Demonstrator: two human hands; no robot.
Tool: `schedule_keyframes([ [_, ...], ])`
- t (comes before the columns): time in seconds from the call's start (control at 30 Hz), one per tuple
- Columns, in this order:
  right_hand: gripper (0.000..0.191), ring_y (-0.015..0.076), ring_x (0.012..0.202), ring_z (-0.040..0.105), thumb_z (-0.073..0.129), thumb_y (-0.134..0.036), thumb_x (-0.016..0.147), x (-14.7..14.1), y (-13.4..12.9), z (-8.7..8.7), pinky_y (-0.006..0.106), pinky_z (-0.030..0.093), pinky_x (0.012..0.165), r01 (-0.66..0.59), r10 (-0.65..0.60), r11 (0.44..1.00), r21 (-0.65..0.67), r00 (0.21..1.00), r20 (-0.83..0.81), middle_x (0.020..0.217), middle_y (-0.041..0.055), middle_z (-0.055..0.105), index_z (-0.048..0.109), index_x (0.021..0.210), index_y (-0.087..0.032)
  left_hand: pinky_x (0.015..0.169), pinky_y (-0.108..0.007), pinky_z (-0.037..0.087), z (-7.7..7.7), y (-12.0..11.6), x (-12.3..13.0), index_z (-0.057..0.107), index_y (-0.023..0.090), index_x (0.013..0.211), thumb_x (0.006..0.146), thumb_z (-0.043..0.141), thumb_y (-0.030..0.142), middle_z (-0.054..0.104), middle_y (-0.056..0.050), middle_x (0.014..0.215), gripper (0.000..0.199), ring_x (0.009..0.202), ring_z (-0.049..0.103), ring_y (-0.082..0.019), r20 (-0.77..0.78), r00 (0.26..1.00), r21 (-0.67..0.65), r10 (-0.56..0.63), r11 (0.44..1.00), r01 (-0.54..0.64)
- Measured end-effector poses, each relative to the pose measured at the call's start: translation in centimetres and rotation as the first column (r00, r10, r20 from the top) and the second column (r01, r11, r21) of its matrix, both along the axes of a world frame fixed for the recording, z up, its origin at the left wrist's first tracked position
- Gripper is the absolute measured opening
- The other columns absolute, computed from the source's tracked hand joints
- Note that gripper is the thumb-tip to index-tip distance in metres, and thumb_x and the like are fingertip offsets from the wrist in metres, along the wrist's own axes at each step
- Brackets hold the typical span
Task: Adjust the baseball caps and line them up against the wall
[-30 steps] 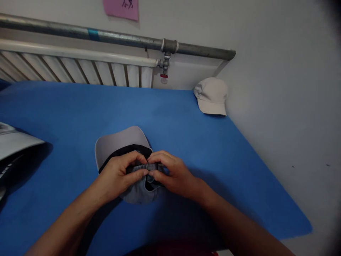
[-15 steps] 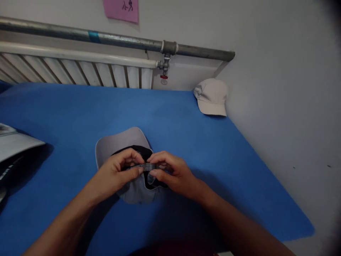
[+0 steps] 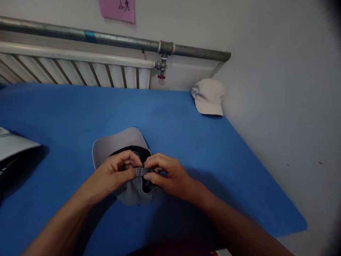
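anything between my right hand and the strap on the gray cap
Nothing visible: the right hand pinches the strap at the back of the gray cap. The left hand holds it too, alongside, not between. The beige cap sits apart, by the wall.

Gray cap (image 3: 130,192) with lighter brim and black inside, tilted on its side, strap (image 3: 142,172) pinched between fingers.

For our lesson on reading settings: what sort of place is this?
Probably a plain indoor room: a radiator, a metal pipe and a pink paper note on the wall suggest it.
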State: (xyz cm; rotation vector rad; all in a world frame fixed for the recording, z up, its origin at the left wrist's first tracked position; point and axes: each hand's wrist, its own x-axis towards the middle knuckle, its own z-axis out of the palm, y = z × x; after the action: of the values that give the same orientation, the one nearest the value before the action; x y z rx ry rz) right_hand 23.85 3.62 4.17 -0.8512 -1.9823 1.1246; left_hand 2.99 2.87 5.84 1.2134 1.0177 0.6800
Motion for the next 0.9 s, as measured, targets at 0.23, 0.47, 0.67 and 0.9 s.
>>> schedule_keyframes([
  [0.23,0.017,0.0122,0.078,0.060,0.070,-0.025,0.081,-0.1,-0.3,0.3,0.026,0.050,0.074,0.000,-0.003,0.998,0.063,0.999,0.044,0.085,-0.0010,0.063,0.063,0.097,-0.022,0.058,-0.022,0.037,-0.2,0.0,-0.1,0.057,0.020,0.082,0.082,0.068,0.035,0.054,0.004,0.072,0.019,0.064,0.048,-0.009,-0.023,0.999,-0.003,-0.024,1.000,0.024],
  [0.47,0.015,0.0137,0.085,0.062,0.066,-0.026,0.084,-0.1,-0.3,0.1,0.028,0.051,0.079,0.012,-0.021,0.990,0.141,0.998,0.066,0.089,0.0005,0.065,0.062,0.098,-0.023,0.059,-0.023,0.039,0.7,-0.2,-0.3,0.062,0.021,0.087,0.085,0.063,0.042,0.055,0.002,0.075,0.020,0.066,0.049,-0.011,-0.089,0.994,-0.038,-0.065,0.997,0.062],
  [0.67,0.015,0.0139,0.086,0.063,0.066,-0.026,0.086,-0.1,-0.3,-0.2,0.028,0.052,0.079,-0.014,0.002,0.981,0.194,0.998,0.064,0.090,0.0009,0.065,0.061,0.100,-0.022,0.059,-0.022,0.040,0.7,-0.1,0.3,0.063,0.019,0.082,0.081,0.068,0.043,0.057,0.002,0.072,0.024,0.065,0.051,-0.010,-0.040,0.999,-0.101,-0.023,0.995,0.019],
  [0.9,0.015,0.0142,0.086,0.063,0.065,-0.027,0.085,-0.2,-0.4,-0.1,0.029,0.052,0.080,0.006,-0.018,0.984,0.177,0.998,0.065,0.091,0.0014,0.066,0.061,0.098,-0.022,0.055,-0.019,0.038,0.4,-0.1,0.1,0.061,0.019,0.074,0.081,0.068,0.037,0.053,0.004,0.067,0.021,0.060,0.046,-0.008,0.031,0.999,-0.148,-0.007,0.989,0.012],
])
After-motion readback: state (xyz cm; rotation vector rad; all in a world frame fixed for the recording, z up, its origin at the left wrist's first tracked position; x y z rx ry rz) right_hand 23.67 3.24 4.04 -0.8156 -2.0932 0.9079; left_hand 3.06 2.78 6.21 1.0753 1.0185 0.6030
